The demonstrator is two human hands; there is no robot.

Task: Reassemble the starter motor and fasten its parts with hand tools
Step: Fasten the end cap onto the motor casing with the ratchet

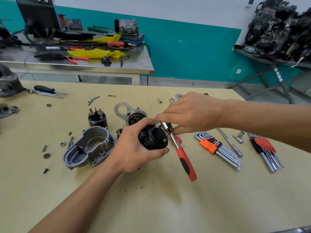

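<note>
My left hand (133,148) grips the black cylindrical motor body (154,138) just above the tan table, end cap facing me. My right hand (190,113) pinches the head of a ratchet wrench (178,145), whose socket sits on a bolt at the cap's upper edge. Its red and black handle hangs down to the right. A grey aluminium nose housing (87,147) lies left of my left hand. Behind it stand the black solenoid (97,118) and the gear housing with a round flange (128,113).
Two hex key sets (217,148) (265,148), an extension bar (230,142) and a socket adapter (239,137) lie to the right. Loose nuts, bolts and washers (46,155) are scattered left and at the back. A screwdriver (48,90) lies far left. A steel bench (101,64) stands behind.
</note>
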